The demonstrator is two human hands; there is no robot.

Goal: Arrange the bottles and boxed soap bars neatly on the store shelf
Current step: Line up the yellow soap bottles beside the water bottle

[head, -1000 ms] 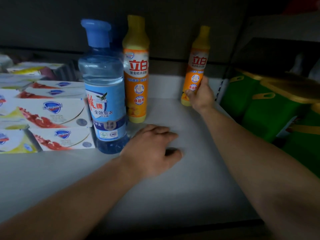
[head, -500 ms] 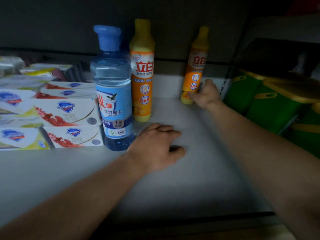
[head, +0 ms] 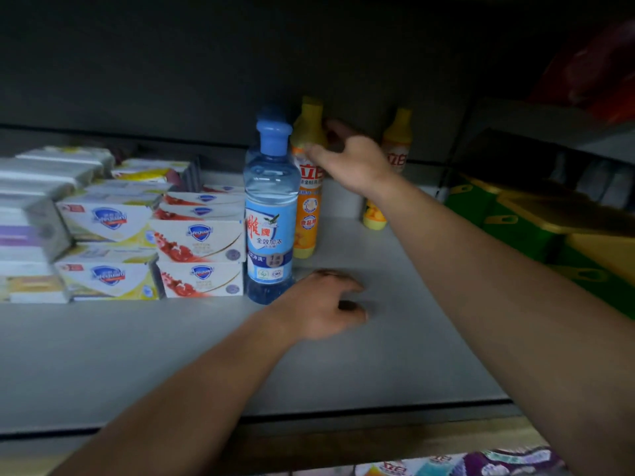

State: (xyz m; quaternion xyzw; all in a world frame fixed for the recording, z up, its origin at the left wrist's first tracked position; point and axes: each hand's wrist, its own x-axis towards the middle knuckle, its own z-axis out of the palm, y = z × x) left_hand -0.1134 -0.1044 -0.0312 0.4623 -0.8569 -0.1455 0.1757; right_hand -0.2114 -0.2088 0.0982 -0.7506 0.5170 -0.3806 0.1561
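Note:
A clear blue bottle [head: 269, 214] with a blue cap stands on the grey shelf [head: 395, 355]. Right behind it is a tall yellow-orange detergent bottle [head: 308, 218]. My right hand [head: 350, 159] reaches over and curls its thumb and fingers round that bottle's neck. A smaller yellow-orange bottle [head: 397, 149] stands alone at the back right, partly hidden by my right forearm. My left hand [head: 319, 307] rests on the shelf beside the blue bottle's base, fingers loosely curled and holding nothing. Boxed soap bars [head: 199, 238] lie stacked in rows to the left.
Green and yellow plastic bins [head: 515, 228] fill the space right of the shelf. A dark back wall and an upper shelf close in overhead. More wrapped packs [head: 34, 214] sit at the far left. Colourful packages [head: 446, 465] show below the shelf's front edge.
My right hand left the small bottle at the back right and moved left and up to the tall bottle's neck. The view pulled back. My left hand stayed put.

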